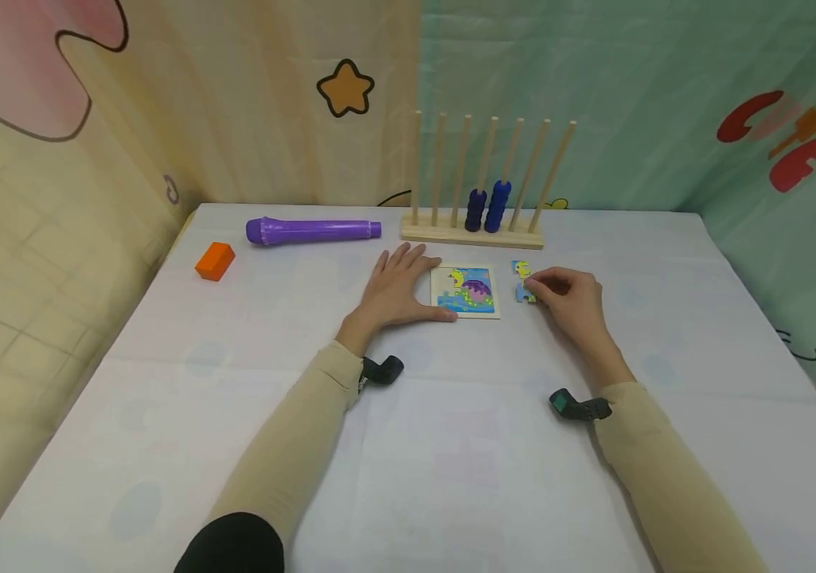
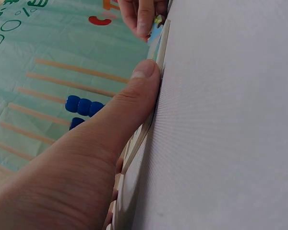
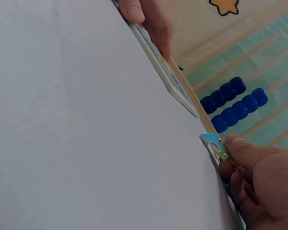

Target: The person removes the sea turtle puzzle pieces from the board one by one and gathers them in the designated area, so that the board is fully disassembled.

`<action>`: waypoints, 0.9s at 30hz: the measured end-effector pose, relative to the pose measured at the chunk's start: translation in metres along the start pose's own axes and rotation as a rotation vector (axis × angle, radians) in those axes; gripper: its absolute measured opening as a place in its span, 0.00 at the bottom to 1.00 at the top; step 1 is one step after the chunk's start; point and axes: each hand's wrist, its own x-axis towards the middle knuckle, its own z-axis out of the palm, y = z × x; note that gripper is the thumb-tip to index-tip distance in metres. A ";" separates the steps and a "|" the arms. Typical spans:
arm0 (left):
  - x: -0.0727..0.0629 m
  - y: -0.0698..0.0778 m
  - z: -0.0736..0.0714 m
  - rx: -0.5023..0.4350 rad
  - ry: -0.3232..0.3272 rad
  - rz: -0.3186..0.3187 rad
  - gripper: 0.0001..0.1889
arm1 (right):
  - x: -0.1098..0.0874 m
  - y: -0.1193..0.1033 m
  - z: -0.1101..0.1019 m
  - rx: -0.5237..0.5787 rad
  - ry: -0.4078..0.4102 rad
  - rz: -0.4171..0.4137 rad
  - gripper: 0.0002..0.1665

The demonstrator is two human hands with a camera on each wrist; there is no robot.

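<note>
A square puzzle board (image 1: 442,282) with a dinosaur picture lies flat on the table. Its left part shows bare cream wood. My left hand (image 1: 399,291) spans the board's left side with fingers spread, the thumb (image 2: 145,72) along its near edge and the index finger at its far corner. Right of the board, my right hand (image 1: 574,301) pinches a small blue and yellow puzzle piece (image 3: 211,139) between thumb and fingers, low over the table. A second puzzle piece (image 1: 520,267), yellow and blue, lies just beyond those fingertips.
Behind the board stands a wooden peg rack (image 1: 472,234) with dark blue beads (image 1: 497,207) on two pegs. A purple toy microphone (image 1: 313,231) lies at the back left, and an orange block (image 1: 215,261) sits farther left. Printed curtains (image 1: 257,103) hang behind the table.
</note>
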 end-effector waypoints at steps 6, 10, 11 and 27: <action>0.000 -0.001 -0.001 0.010 -0.001 -0.005 0.59 | -0.002 0.005 -0.001 -0.043 0.004 -0.068 0.16; 0.001 -0.002 -0.001 0.002 0.005 -0.006 0.59 | -0.002 0.007 0.001 -0.071 0.059 -0.087 0.15; 0.001 -0.002 0.000 0.003 0.004 -0.004 0.59 | -0.002 0.007 0.001 -0.077 0.078 -0.088 0.15; 0.000 -0.004 -0.009 -0.057 -0.076 0.063 0.61 | -0.001 -0.037 0.037 -0.013 0.019 -0.167 0.17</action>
